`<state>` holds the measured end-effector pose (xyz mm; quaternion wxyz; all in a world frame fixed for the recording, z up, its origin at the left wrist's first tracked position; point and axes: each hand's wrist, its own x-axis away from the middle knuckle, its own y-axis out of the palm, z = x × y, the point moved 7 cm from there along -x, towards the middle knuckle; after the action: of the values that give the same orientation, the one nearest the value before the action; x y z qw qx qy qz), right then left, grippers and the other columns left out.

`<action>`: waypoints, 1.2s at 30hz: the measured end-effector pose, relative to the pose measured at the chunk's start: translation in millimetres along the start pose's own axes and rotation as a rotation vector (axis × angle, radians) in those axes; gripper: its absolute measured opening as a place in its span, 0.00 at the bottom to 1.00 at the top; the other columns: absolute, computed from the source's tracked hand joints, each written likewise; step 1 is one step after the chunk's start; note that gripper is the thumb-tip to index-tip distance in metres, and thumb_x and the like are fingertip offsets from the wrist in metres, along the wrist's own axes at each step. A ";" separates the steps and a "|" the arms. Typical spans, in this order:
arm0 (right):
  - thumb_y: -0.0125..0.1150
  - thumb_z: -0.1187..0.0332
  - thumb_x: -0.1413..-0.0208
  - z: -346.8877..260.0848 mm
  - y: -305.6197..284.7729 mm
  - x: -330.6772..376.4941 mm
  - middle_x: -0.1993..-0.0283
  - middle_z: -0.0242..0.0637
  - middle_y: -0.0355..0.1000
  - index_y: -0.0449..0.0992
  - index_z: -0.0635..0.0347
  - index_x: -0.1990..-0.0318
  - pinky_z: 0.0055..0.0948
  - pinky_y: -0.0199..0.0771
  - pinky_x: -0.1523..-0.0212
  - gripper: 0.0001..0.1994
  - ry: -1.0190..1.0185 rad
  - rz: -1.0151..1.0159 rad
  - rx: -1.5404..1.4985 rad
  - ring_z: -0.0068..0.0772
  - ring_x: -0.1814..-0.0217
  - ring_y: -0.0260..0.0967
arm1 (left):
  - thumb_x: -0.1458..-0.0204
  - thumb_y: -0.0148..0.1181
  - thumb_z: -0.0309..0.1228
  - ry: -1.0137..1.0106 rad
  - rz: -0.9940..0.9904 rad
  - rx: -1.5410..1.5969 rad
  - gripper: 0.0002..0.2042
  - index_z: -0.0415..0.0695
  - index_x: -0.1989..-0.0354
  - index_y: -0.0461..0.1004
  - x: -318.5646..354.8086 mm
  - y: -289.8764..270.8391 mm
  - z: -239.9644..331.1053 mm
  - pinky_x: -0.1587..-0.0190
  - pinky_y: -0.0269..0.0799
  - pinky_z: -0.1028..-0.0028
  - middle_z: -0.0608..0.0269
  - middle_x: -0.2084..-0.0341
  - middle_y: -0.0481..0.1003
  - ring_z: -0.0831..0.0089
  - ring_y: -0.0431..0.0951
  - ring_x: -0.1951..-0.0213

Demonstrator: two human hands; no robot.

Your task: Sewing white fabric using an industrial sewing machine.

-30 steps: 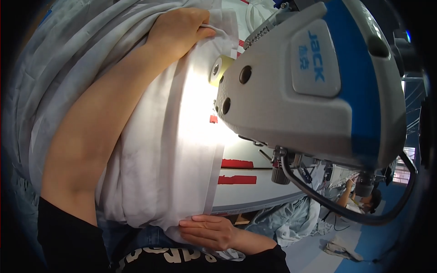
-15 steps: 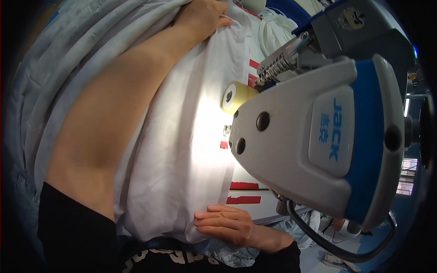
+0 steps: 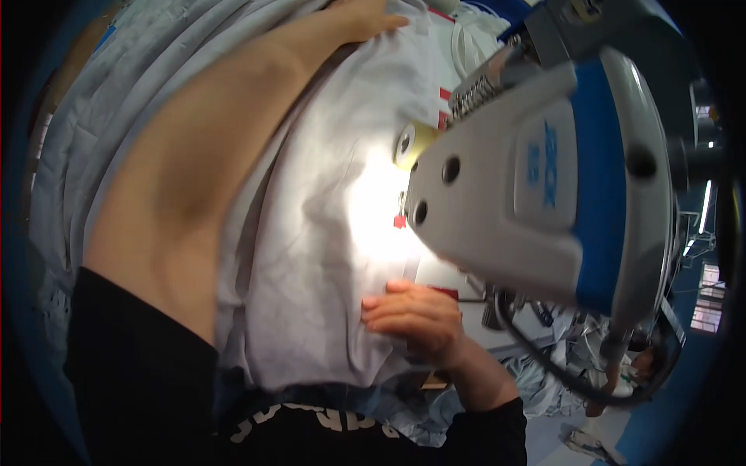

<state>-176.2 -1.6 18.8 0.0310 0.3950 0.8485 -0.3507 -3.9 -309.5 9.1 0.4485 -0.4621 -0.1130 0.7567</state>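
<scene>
A wide sheet of white fabric (image 3: 311,233) spreads before me, its right edge running under the sewing machine (image 3: 497,179). Strong light falls on the cloth around the small metal presser foot (image 3: 402,202), where a little red piece (image 3: 399,222) shows. My left hand (image 3: 364,19) rests on the fabric at the far end, partly cut off by the picture's top, one finger stretched out. Nearer to me, my right hand (image 3: 416,317) lies on the cloth by its right edge, fingers extended and palm down. Its thumb is not clearly visible.
A yellow roller (image 3: 423,144) and a spring (image 3: 471,97) sit beside the machine head. Its black cable (image 3: 536,365) loops at the near right. More white cloth (image 3: 93,140) is bunched at left. Another person (image 3: 641,363) shows at the lower right.
My right hand has moved away from me along the fabric edge, toward the presser foot. My left hand has shifted slightly farther. The whole view has tilted a little, blurring somewhat.
</scene>
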 end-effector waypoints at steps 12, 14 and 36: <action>0.67 0.75 0.59 -37.1 21.6 63.3 0.60 0.34 0.73 0.81 0.60 0.63 0.43 0.80 0.45 0.12 -0.086 0.156 0.284 0.34 0.54 0.75 | 0.51 0.65 0.49 0.085 -0.436 -0.678 0.44 0.42 0.29 0.52 223.6 -258.3 3.4 0.28 0.42 0.51 0.44 0.28 0.48 0.50 0.43 0.26; 0.66 0.76 0.59 -36.2 27.1 63.3 0.61 0.34 0.73 0.80 0.60 0.63 0.39 0.82 0.47 0.12 -0.078 0.129 0.299 0.34 0.54 0.75 | 0.50 0.66 0.43 0.323 -0.399 -0.514 0.41 0.43 0.29 0.54 224.2 -257.0 15.0 0.30 0.49 0.55 0.44 0.31 0.53 0.48 0.49 0.29; 0.62 0.72 0.52 -4.8 -7.8 10.2 0.63 0.31 0.79 0.82 0.57 0.69 0.35 0.82 0.51 0.04 -0.035 0.005 0.258 0.31 0.57 0.79 | 0.46 0.64 0.35 0.154 -0.299 -0.105 0.12 0.39 0.59 0.75 155.4 -176.3 -20.5 0.65 0.75 0.64 0.51 0.67 0.80 0.53 0.81 0.67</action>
<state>-187.5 4.6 23.6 -0.0044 0.3918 0.7947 -0.4636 87.3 -91.9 8.2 0.5386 -0.5197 -0.1853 0.6368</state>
